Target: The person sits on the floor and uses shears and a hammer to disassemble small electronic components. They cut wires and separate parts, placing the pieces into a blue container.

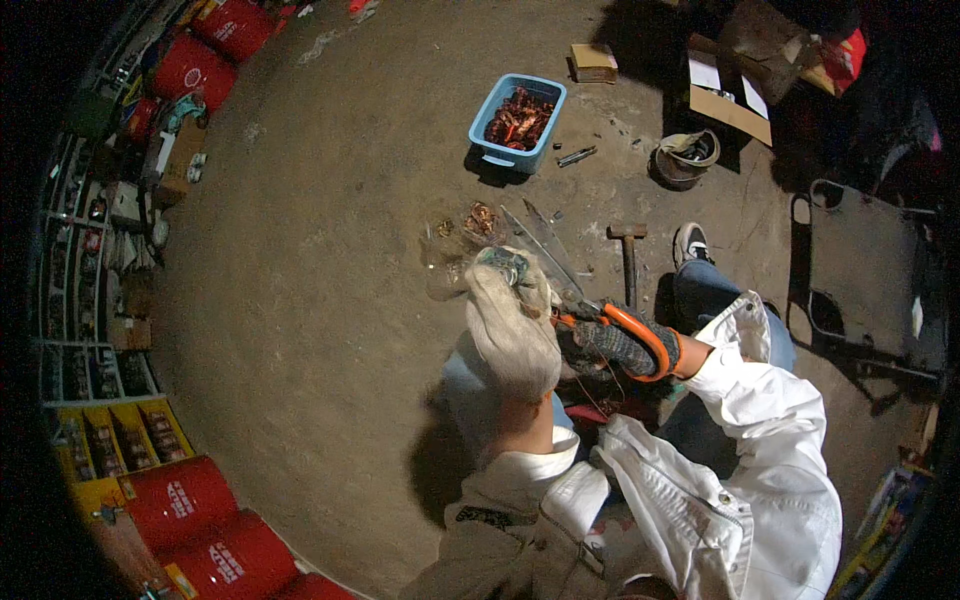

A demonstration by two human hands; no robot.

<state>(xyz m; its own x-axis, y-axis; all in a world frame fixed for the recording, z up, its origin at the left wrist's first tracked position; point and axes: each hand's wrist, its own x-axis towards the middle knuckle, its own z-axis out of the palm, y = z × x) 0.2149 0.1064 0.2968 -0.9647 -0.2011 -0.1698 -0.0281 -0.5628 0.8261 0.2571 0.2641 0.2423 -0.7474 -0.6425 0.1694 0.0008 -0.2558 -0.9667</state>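
Note:
My left hand point(513, 325), in a thick off-white glove, is closed around a small greenish-grey metal part point(505, 264) that I cannot make out fully. Close beside it on the right, my right hand point(620, 345) wears a dark grey glove. It grips a pair of large shears point(650, 335) by an orange loop handle. Their long grey blades point(545, 245) point up and left, spread apart and somewhat blurred. Thin copper-coloured wire point(605, 385) hangs below the right hand. Just beyond my left hand lies a small heap of copper wire point(482, 219) on the floor.
Ahead stands a blue plastic tub point(483, 125) of copper scraps. A hammer point(629, 262), a bucket point(680, 178), a small box point(594, 64) and an open carton point(735, 118) are to the right. A grey metal-framed chair point(865, 275) stands far right. Shelves and red drums point(180, 505) line the left.

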